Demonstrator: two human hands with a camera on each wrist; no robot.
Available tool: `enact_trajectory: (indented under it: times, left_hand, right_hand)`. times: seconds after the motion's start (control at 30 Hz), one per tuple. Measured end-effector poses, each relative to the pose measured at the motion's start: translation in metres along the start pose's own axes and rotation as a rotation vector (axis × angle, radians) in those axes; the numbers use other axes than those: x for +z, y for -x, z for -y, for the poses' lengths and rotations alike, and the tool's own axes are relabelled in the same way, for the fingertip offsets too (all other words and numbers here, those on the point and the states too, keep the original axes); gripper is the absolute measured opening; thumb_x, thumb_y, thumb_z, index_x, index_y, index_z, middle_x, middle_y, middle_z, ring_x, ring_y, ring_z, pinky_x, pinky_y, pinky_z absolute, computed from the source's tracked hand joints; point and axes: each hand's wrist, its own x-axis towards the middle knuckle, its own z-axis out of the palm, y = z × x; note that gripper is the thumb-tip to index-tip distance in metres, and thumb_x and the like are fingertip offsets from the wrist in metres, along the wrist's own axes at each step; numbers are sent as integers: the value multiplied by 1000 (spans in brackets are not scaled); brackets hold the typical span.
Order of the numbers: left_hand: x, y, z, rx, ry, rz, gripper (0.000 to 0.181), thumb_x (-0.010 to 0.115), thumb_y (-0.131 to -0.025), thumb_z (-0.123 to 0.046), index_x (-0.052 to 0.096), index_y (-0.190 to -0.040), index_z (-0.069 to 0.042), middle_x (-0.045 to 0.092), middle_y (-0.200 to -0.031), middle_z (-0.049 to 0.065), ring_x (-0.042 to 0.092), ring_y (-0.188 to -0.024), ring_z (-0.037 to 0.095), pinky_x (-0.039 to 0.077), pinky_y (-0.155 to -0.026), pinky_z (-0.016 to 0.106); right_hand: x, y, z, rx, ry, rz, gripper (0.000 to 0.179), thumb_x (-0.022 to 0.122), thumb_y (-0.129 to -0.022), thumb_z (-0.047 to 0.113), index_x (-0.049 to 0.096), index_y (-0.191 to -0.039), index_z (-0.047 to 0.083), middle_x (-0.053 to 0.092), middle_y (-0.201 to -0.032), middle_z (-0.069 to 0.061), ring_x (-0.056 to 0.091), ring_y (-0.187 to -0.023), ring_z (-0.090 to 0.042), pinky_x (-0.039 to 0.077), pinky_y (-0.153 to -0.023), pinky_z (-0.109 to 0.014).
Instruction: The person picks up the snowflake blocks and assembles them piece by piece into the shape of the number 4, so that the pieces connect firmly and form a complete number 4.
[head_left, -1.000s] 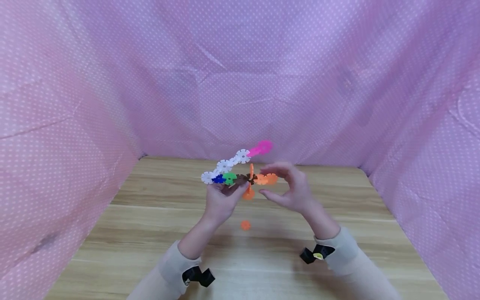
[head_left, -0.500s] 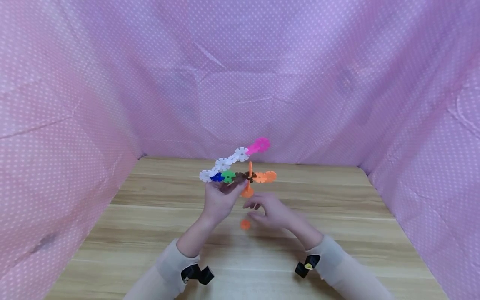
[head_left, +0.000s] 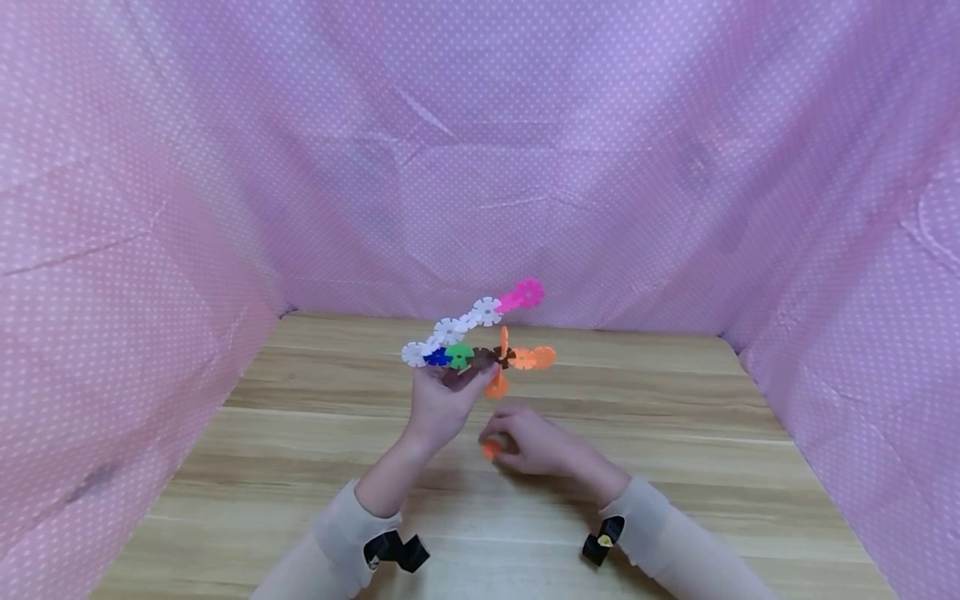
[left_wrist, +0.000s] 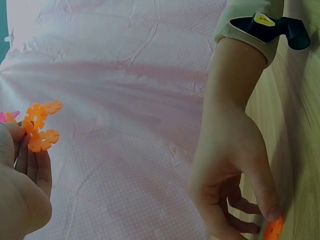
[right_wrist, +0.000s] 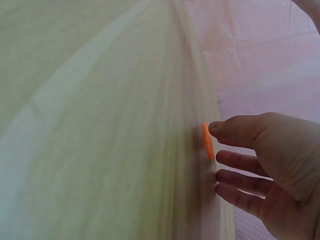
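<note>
My left hand (head_left: 442, 408) pinches a chain of interlocking plastic snowflake discs, held above the table. The chain has white discs (head_left: 448, 331), a pink end (head_left: 529, 292), a blue disc (head_left: 437, 357), a green disc (head_left: 459, 357), brown discs (head_left: 482, 358) under the thumb, and orange discs (head_left: 543, 357) branching at the right. My right hand (head_left: 536, 442) is low over the table, thumb and fingers spread about a loose orange disc (head_left: 491, 450). In the right wrist view the thumb lies close to that disc (right_wrist: 207, 141), which still lies flat; contact is unclear.
A wood-grain table (head_left: 315, 467) spreads beneath both hands. Pink dotted cloth (head_left: 480, 167) walls it in at the back and both sides. Black wrist cameras (head_left: 396, 552) sit on both cuffs.
My right hand has left the orange end of the chain and come down towards me to the loose orange disc. The left hand and chain have stayed nearly still.
</note>
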Motion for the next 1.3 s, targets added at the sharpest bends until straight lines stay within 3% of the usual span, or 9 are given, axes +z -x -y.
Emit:
enact_trajectory:
  times: [0.2,0.43,0.63,0.8,0.9,1.0,1.17,1.3]
  left_hand:
    - [1,1,2,-25,9,3,24,73,-88,13,62,-109,18,78,-99,-13,78,-97,7,67,-96,33]
    - [2,1,2,-57,17,13,19,73,-88,14,62,-104,10,75,-98,-11,77,-99,8,68,-95,32]
    - [2,-1,3,9,33,29,20,72,-87,15,57,-99,14,76,-99,-12,77,-97,7,68,-93,31]
    - [0,-1,3,47,20,36,24,73,-86,15,58,-105,18,77,-100,-10,78,-97,8,69,-93,33]
    - [-1,-1,3,61,-5,34,28,73,-87,15,62,-112,17,77,-102,-5,78,-98,9,68,-94,35]
    - [-1,-1,3,62,-7,26,26,74,-87,15,62,-110,18,77,-103,-3,78,-98,9,68,-95,36]
    - [0,-1,3,34,-1,21,22,74,-88,13,60,-104,18,76,-100,-9,78,-99,8,68,-94,35]
    - [0,-1,3,34,6,26,21,73,-87,14,60,-103,18,76,-99,-11,78,-98,8,68,-94,34]
  right_hand:
    - [3,-3,0,53,-7,14,25,78,-98,20,77,-122,17,73,-118,5,66,-110,-8,63,-101,-28]
    - [2,-4,0,83,-65,1,15,77,-96,14,71,-109,18,69,-101,5,58,-87,-5,59,-78,-20]
    - [-12,3,-8,73,-167,-80,11,71,-98,4,70,-103,14,72,-92,1,61,-82,-4,59,-72,-19]
    - [-48,14,-18,157,-207,-248,13,70,-99,5,75,-110,4,77,-94,-7,72,-83,-18,63,-72,-20]
    - [-73,19,-19,187,-351,-397,16,71,-98,1,75,-112,-3,78,-96,-17,72,-82,-24,64,-70,-21]
    - [-94,23,-17,174,-503,-576,17,71,-96,-4,74,-112,-8,77,-99,-23,71,-81,-15,63,-69,-19]
    - [-122,26,-5,96,-654,-805,19,74,-94,-7,74,-113,-10,81,-95,-6,73,-78,-4,65,-68,-18]
    - [-139,30,14,45,-798,-892,15,73,-95,-7,77,-109,-2,81,-90,8,75,-76,-7,67,-71,-20]
